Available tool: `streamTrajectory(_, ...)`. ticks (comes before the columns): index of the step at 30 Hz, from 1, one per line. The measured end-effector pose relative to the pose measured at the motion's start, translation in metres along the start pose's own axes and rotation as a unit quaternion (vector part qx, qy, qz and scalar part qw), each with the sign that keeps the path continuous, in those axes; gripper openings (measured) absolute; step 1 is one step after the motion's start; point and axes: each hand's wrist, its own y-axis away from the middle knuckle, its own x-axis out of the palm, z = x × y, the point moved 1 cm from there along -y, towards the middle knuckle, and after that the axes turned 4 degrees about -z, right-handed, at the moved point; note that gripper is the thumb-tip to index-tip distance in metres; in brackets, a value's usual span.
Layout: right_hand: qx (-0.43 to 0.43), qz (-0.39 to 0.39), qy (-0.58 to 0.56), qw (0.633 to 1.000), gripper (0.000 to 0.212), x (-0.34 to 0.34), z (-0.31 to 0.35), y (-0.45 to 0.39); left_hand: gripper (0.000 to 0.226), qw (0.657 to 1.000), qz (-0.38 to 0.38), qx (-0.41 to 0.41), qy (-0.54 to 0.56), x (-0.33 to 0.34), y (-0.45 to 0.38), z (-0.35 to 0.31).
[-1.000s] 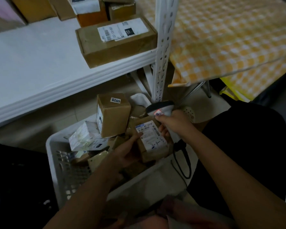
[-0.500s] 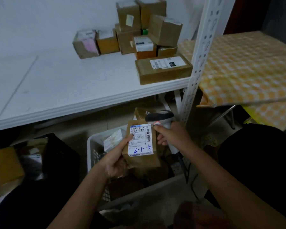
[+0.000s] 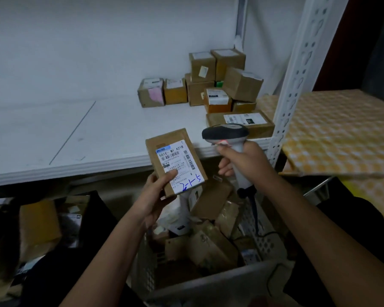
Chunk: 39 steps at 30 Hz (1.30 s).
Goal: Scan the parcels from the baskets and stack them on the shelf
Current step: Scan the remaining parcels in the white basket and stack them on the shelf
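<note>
parcel depot | white shelf point(image 3: 98, 134) | labelled boxes point(image 3: 211, 85) | basket point(image 3: 208, 282) | scanner point(image 3: 225, 132)

Head-worn view, forward and down

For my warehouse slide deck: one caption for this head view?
Left hand holds a labelled parcel beside the scanner gripped in the right hand, above the basket.

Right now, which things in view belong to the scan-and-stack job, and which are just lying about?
Job:
parcel in left hand
scanner in right hand
basket of parcels
shelf
stacked boxes

Lying about:
checked cloth
dark bag
</note>
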Motion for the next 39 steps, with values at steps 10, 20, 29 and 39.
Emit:
streamTrajectory(10, -0.01, 0.074, -0.033, 0.997, 0.027, -0.02, 0.072, -0.005, 0.079, 0.996, 0.039, 0.081, -0.013, 0.029, -0.045, -0.04)
streamTrajectory(20, 0.006, 0.099, 0.016, 0.995, 0.027, -0.027, 0.083, -0.004, 0.094, 0.996, 0.039, 0.071, -0.039, 0.043, -0.06, -0.043)
streamTrajectory(29, 0.0, 0.099, 0.055, 0.994, 0.03, -0.031, 0.084, -0.006, 0.078, 0.994, 0.035, 0.069, -0.075, 0.042, -0.066, -0.042)
streamTrajectory(39, 0.001, 0.099, 0.049, 0.994, 0.028, -0.032, 0.085, -0.006, 0.081, 0.993, 0.027, 0.076, -0.086, 0.046, -0.07, -0.044)
